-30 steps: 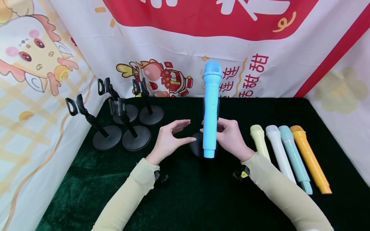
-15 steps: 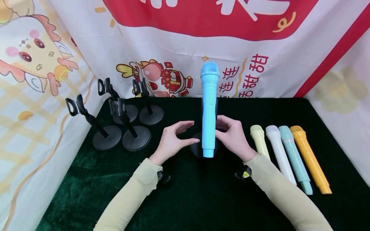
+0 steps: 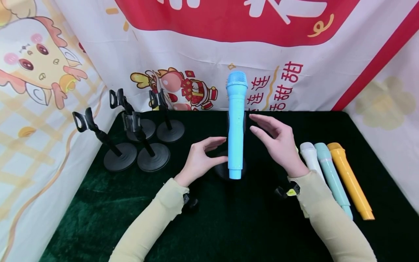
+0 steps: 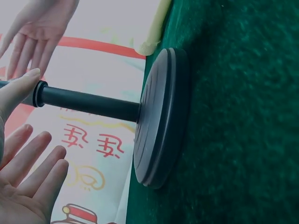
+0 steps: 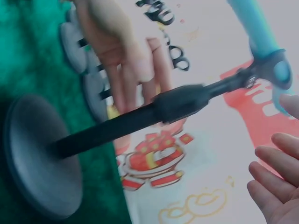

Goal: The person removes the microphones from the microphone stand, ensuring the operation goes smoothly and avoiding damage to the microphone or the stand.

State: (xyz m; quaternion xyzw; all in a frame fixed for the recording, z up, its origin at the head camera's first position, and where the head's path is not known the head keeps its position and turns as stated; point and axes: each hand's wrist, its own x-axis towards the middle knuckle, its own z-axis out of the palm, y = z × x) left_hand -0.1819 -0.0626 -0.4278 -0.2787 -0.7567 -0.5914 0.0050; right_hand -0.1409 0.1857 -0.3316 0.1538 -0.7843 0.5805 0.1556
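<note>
A bright blue microphone (image 3: 236,127) sits in the clip (image 5: 275,67) of a black desk stand, whose round base (image 4: 159,116) rests on the green cloth. In the head view the microphone hides most of the stand. My left hand (image 3: 201,156) is beside the stand's pole (image 5: 112,128), thumb and fingers apart, with the thumb tip right at the collar in the left wrist view. To the right of the microphone is my right hand (image 3: 279,142), fingers extended and apart from the stand, holding nothing.
Several empty black microphone stands (image 3: 154,156) stand at the left. At the right lie a white microphone (image 3: 311,156), a teal one (image 3: 334,174) and an orange one (image 3: 351,178). A pale yellow microphone (image 4: 156,30) is mostly hidden by my right arm. A printed cloth (image 3: 196,47) hangs behind.
My right hand has come away from the stand, moving right and up with its fingers spreading. My left hand has shifted right, closer to the pole. The blue microphone has moved slightly left.
</note>
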